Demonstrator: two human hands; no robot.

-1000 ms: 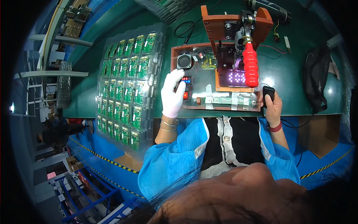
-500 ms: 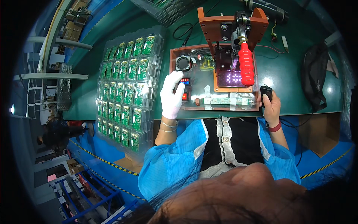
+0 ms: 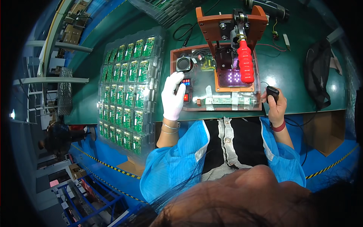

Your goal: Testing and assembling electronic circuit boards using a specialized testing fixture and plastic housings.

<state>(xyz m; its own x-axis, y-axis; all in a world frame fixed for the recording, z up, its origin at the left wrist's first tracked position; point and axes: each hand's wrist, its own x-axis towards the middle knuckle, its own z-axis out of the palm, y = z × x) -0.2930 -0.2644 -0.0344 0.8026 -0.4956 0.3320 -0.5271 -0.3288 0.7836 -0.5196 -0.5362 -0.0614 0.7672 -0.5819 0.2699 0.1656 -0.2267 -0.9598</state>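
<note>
My left hand (image 3: 173,96), in a white glove, rests at the left edge of a clear-topped brown test box (image 3: 200,107). Its thumb and fingers are apart, beside a small digital meter (image 3: 186,82) with red and blue digits; a red lit switch (image 3: 186,97) is just below. In my bare right hand (image 3: 278,108) is a small black handheld device (image 3: 272,91), thumb on it, off the box's right edge. On the box stands a brown toggle-clamp fixture (image 3: 231,23) with a red ribbed handle (image 3: 245,62). White-violet lights (image 3: 233,77) glow under it.
Clear plastic trays (image 3: 150,89) of green circuit boards (image 3: 143,70) stand left of the box. A round black speaker (image 3: 183,64) sits at the box's upper left. At the right lie a black bag (image 3: 317,75) and a loose red wire (image 3: 270,45) on the green table (image 3: 291,102).
My right hand has shifted slightly right with the black device, away from the box. The left hand stays by the meter. The view has shifted a little.
</note>
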